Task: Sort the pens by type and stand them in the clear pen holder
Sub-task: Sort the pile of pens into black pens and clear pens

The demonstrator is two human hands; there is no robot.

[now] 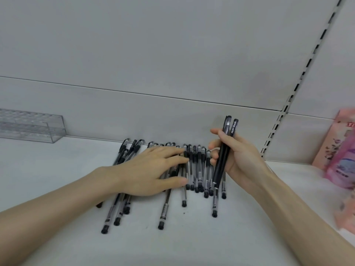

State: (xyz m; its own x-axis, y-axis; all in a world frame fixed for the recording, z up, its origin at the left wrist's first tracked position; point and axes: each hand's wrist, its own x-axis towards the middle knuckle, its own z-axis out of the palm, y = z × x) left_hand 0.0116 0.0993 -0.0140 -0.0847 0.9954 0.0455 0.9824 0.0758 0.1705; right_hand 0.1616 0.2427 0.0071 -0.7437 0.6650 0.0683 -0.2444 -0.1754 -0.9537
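Several clear-barrelled pens with black caps lie in a loose pile on the white shelf. My left hand lies flat on the pile, fingers straight and spread over the pens. To the right, my right hand grips two solid black pens nearly upright, caps up, above the pile's right edge. The clear pen holder stands at the far left against the back wall, with nothing in it that I can see.
A pink printed package stands at the right end of the shelf. A slotted upright rail runs up the back wall on the right. The grey back panel rises directly behind the pens.
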